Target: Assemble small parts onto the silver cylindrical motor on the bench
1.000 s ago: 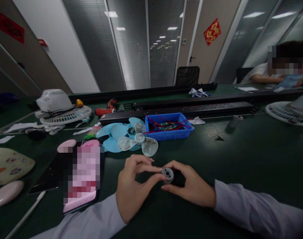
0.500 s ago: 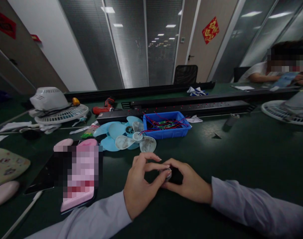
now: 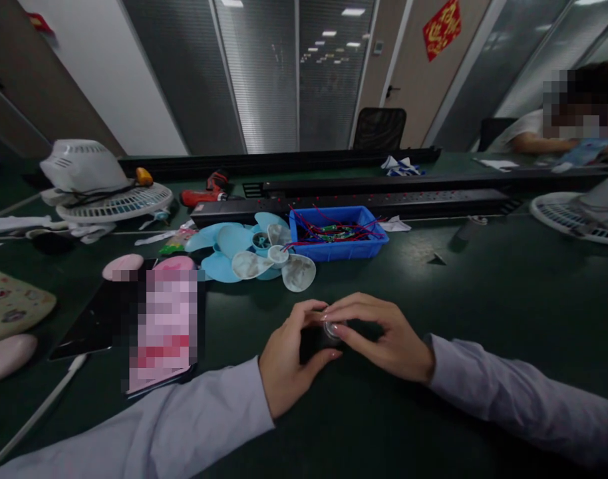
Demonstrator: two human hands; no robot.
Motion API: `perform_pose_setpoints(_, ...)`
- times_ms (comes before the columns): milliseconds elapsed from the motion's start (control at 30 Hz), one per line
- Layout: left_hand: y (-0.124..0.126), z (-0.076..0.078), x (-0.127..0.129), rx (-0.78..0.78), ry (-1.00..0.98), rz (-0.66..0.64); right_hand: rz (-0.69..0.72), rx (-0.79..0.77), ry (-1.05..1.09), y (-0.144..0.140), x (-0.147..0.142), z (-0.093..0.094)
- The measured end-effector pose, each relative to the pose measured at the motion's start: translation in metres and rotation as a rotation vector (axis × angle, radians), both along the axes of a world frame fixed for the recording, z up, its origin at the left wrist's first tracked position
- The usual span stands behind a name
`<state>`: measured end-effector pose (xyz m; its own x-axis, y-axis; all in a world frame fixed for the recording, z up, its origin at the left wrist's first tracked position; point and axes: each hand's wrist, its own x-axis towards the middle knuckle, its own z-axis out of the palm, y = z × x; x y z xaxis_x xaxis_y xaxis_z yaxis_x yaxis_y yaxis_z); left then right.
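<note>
Toward the near edge of the bench (image 3: 463, 299), a motor (image 3: 330, 332) is gripped by the fingers (image 3: 360, 342) of the right hand (image 3: 391, 336); whether it is gripped by the left hand (image 3: 288, 356) cannot be told.

Green table (image 3: 483, 306) with blue bin (image 3: 344, 252), fan blades (image 3: 233, 240)

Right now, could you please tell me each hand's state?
Left hand: partly open around a metal cylinder, grip unclear.
Right hand: closed on the cylinder's top.
</note>
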<state>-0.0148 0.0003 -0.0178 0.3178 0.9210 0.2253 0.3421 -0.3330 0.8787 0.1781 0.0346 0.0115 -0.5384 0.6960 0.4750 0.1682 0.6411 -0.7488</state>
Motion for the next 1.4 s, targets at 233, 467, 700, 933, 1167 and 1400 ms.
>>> perform_pose_setpoints(233,0.005,0.005,-0.001,-0.004,0.066,-0.030,-0.099,-0.183,-0.031,0.004,-0.002,0.013)
perform_pose_setpoints(467,0.005,0.004,0.000,0.046,0.126,-0.018,-0.109,-0.114,-0.025,0.002,-0.001,0.010)
perform_pose_setpoints(700,0.007,0.005,-0.002,0.165,0.201,-0.028,-0.042,-0.072,0.166,0.007,0.011,0.016)
perform_pose_setpoints(933,0.010,0.003,-0.003,0.148,0.189,0.012,-0.200,-0.291,-0.175,-0.002,0.082,-0.002)
perform_pose_setpoints(1167,0.011,0.007,-0.002,0.125,0.157,0.041,-0.140,-0.262,-0.332,-0.007,0.095,-0.014)
perform_pose_setpoints(1400,0.015,0.009,-0.002,0.034,0.092,0.035,-0.196,-0.258,-0.228,-0.004,0.088,-0.010)
